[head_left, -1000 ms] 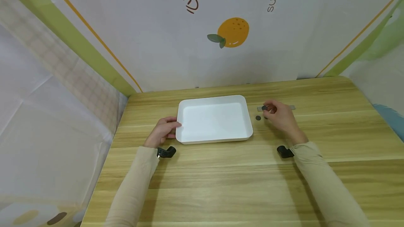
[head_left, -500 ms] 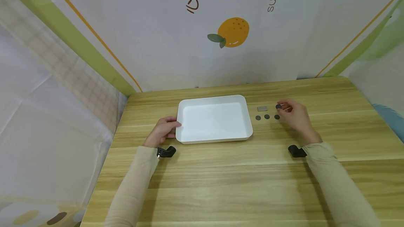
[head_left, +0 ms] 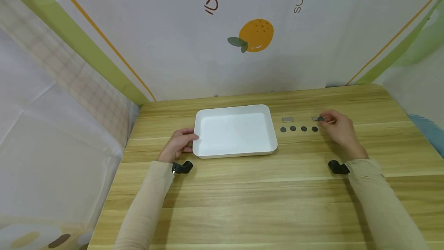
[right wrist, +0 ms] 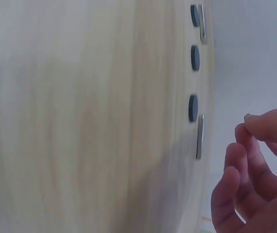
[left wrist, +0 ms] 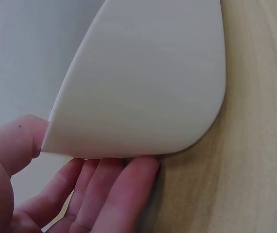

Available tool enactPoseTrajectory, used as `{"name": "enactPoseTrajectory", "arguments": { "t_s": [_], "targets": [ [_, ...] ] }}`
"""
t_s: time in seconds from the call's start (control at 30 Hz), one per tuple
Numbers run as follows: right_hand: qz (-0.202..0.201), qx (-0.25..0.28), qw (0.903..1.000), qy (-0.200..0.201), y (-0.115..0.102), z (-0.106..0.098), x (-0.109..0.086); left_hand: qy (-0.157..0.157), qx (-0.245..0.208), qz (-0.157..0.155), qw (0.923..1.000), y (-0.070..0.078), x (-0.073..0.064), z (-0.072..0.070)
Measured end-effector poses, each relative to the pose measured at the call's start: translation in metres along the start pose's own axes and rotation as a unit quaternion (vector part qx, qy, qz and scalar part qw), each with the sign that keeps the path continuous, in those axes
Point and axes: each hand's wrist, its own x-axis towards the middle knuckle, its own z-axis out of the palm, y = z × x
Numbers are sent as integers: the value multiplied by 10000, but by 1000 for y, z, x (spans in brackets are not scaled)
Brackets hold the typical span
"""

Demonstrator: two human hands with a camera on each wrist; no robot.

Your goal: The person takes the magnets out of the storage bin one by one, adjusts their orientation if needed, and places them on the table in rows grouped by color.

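My left hand grips the left end of a shallow white tray. In the left wrist view its thumb lies over the rim and its fingers touch the outside wall. On the right, my right hand pinches a small dark disc between thumb and fingertips, above the table. In the right wrist view just a thin dark edge shows at the fingertips. Under that hand, to its left, several like discs lie in a row. Behind them are two flat grey rectangular pieces, one near the tray, another beside the held disc.
The wood-grain table stretches out in front of the tray. A white cloth wall printed with fruit rises behind its back edge, with more cloth at both sides. A black wrist camera sits by the left sleeve.
My right hand has moved steadily to the right along the row, the disc still at its fingertips. More discs and the grey pieces show where it was. The left hand and tray stay put.
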Motion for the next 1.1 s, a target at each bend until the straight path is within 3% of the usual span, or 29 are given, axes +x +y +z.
{"name": "enactPoseTrajectory", "arguments": {
  "t_s": [0.37,0.77,1.1],
  "targets": [
    [409,-260,9984,-291,16,-7,-3,-9,13,-14,10000,0,0,0],
    [516,-397,9958,-648,18,-4,-5,43,27,-59,10000,1,-1,0],
    [414,-415,9963,-622,18,0,-5,80,39,-124,9999,1,0,0]
  ]
}}
